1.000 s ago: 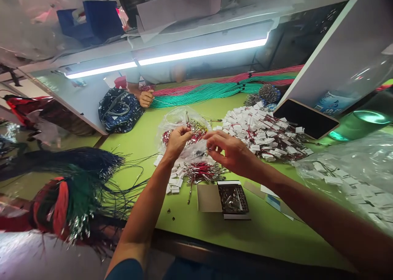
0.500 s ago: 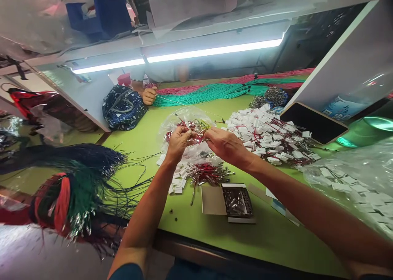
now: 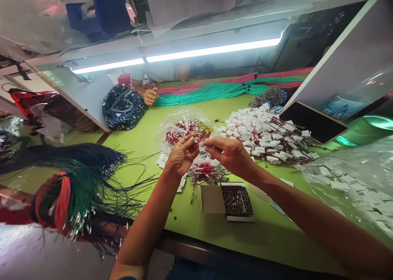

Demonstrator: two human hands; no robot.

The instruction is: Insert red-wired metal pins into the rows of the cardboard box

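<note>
My left hand [image 3: 183, 154] is closed in a pinch, a small shiny metal piece [image 3: 196, 141] at its fingertips. Facing it, my right hand [image 3: 229, 152] pinches too, its fingertips almost meeting the left ones; what it grips is too small to make out. Just beyond both hands lies a clear plastic bag [image 3: 166, 122] holding red wire leads [image 3: 176, 136] with metal ends. A pile of red leads with metal tips [image 3: 207, 173] rests below my hands. Nearer me stands an opened small cardboard box [image 3: 212, 199] with small shiny parts [image 3: 235, 202] inside.
White connector pieces on dark red leads [image 3: 260, 134] are heaped to the right, beside a phone [image 3: 313, 122]. Green and pink wire bundles [image 3: 211, 92] cross the back, where another person's hand [image 3: 150, 96] holds a thin wire. Dark tipped cables [image 3: 92, 159] lie left.
Both hands have come down and nearer to me from over the bag, uncovering more of it. The right hand has turned, with its fingers now pointing left.
</note>
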